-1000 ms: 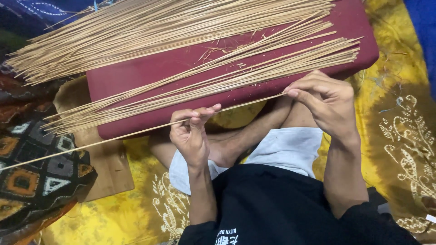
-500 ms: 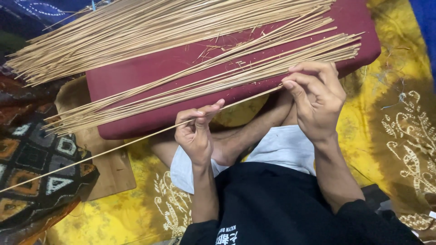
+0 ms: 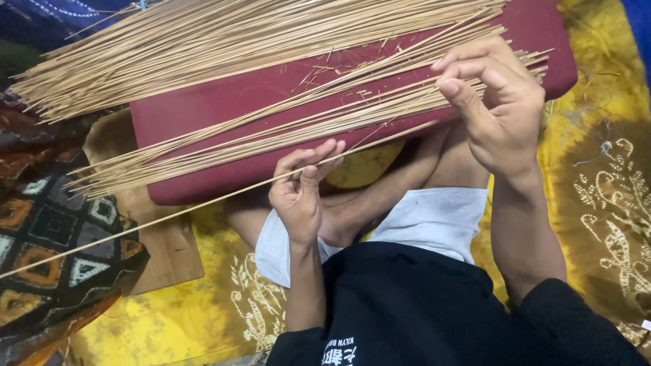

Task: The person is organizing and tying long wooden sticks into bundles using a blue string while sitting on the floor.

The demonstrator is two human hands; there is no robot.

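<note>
While I look down from the head view, my left hand (image 3: 298,193) has its grip pinched on a single thin bamboo stick (image 3: 169,213) that slants out leftward past the maroon cushion (image 3: 224,108). My right hand (image 3: 498,108), fingers curled, rests on the near bundle of sticks (image 3: 271,139); I cannot tell whether its grip clasps any. Yellow patterned cloth (image 3: 583,169) lies beneath.
</note>
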